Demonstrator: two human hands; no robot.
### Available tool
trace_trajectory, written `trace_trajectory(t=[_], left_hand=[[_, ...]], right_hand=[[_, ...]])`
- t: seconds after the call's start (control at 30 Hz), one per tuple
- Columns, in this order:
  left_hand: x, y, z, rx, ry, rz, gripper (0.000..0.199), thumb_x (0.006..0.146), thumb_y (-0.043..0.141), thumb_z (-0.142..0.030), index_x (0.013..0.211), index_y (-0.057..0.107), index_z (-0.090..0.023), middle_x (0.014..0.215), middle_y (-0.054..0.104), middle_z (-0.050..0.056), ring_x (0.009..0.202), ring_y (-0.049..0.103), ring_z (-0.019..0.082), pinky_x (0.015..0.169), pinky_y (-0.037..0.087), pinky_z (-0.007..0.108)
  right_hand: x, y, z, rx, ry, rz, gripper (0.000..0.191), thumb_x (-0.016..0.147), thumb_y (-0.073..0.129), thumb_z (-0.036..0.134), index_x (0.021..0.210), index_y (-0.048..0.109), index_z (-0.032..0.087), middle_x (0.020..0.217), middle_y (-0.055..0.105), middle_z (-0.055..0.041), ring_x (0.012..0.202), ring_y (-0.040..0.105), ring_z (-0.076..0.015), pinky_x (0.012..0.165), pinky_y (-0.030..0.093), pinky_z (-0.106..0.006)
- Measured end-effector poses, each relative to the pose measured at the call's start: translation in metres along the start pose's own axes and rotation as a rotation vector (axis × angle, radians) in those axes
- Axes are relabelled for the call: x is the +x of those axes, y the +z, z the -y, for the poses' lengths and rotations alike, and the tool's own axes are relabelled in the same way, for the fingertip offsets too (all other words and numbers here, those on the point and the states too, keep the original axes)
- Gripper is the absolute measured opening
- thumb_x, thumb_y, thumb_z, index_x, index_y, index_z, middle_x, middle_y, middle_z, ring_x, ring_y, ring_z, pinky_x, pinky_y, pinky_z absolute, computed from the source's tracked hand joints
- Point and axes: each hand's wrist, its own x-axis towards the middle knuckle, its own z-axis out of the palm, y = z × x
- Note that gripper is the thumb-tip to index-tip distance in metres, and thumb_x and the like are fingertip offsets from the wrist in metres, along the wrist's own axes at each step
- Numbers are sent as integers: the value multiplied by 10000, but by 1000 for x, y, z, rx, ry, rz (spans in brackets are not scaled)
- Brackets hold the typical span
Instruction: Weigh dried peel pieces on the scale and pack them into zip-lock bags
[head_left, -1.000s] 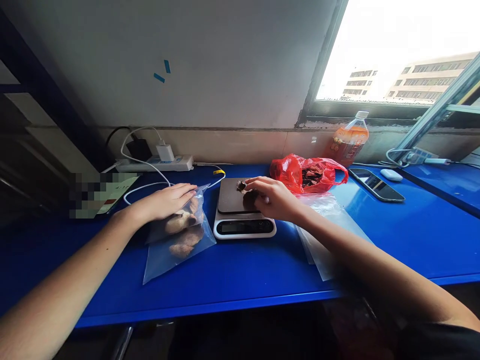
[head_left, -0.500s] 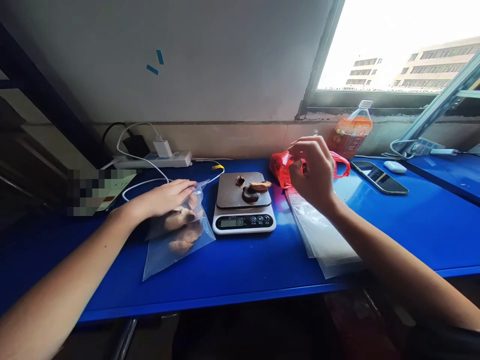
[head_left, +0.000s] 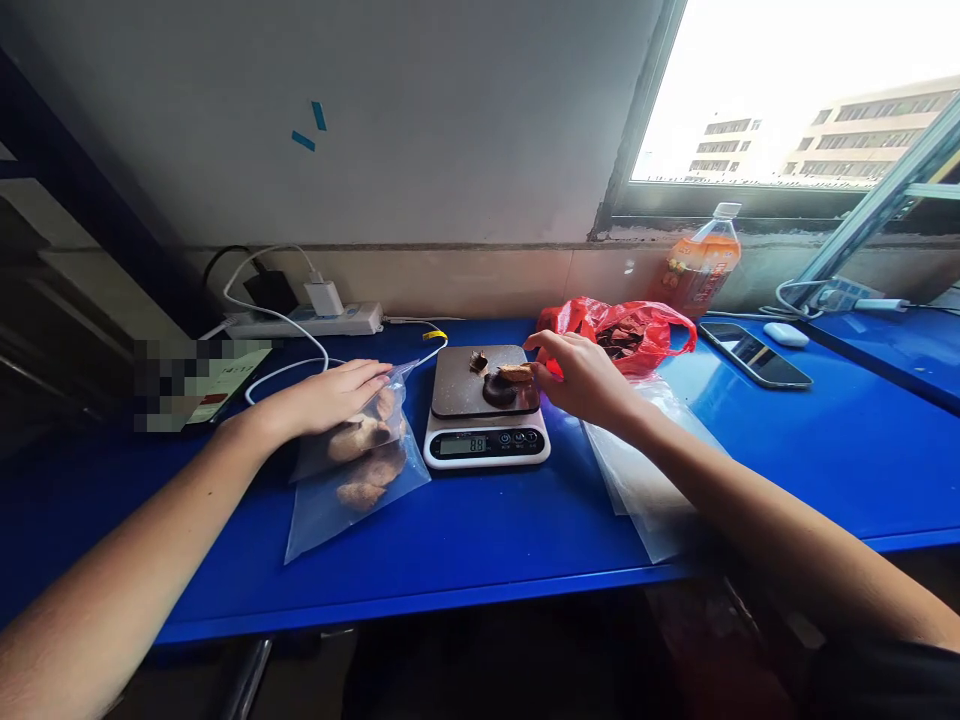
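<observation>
My left hand (head_left: 334, 395) lies flat on a clear plastic bag (head_left: 319, 520) holding several brown, lumpy dried pieces (head_left: 367, 470). Its fingers are stretched out, not gripping. Right of the bag stands a kitchen scale (head_left: 487, 447) with a steel plate and a lit display. On the plate are a dark curved piece (head_left: 498, 390), a light brown piece (head_left: 514, 373) and a small brown fragment (head_left: 478, 362). My right hand (head_left: 574, 372) is at the plate's right edge, thumb and forefinger apart beside the light brown piece; whether they touch it I cannot tell.
A red plastic bag (head_left: 660, 330) with dark brown pieces sits behind my right hand. Flat clear bags (head_left: 652, 490) lie below it. Farther right are a phone (head_left: 757, 355), a white case (head_left: 786, 334) and a drink bottle (head_left: 701, 265). A power strip (head_left: 352, 320) with cables runs along the wall.
My right hand has moved left and down from the red bag to the scale's plate. The red bag is more exposed, and the display digits have changed. My left hand stays put.
</observation>
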Motion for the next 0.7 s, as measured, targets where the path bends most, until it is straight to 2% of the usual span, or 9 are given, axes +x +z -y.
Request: trace_trajectory(t=[0.13,0.27,0.47,0.53,0.63,0.7], left_hand=[[0,0,1,-1,11,1,608,962,239,-422,1430,420,-80,1529,402,121,1416,340,258,1182,227,383],[0,-1,-1,8,-8,14,642,943,227,-450,1438,423,-91,1527,405,116,1414,353,240,1190,212,373],[2,-1,-1,34,-28,26,699,909,192,-490,1451,416,-108,1547,377,109,1440,319,243,1192,210,358],[2,-1,-1,39,-23,33,711,906,190,-490,1455,411,-96,1550,370,111,1445,308,244,1196,198,358],[1,0,0,41,-17,33,720,907,185,-492,1462,401,-88,1555,359,113,1452,291,239,1204,173,365],[1,1,0,42,-14,27,718,909,186,-492,1463,400,-89,1556,358,111,1452,290,236,1206,165,372]], right_hand=[[1,-7,4,-108,70,15,270,772,472,105,1011,583,164,876,711,-93,808,647,-248,767,397,-344],[-1,-9,8,-91,22,79,266,721,455,77,950,548,173,825,711,-75,755,648,-233,750,375,-329],[-1,-11,8,-47,-27,-21,293,715,460,71,967,564,178,906,719,-77,839,653,-236,791,388,-333],[1,-19,-2,-96,39,-79,251,738,473,104,944,593,183,888,717,-77,820,647,-241,751,393,-326],[4,-30,-31,-167,281,-161,189,793,492,193,904,643,180,839,711,-90,766,641,-240,676,398,-309],[6,-33,-56,-187,430,-129,212,804,483,197,888,676,170,852,715,-102,780,645,-236,661,406,-300]])
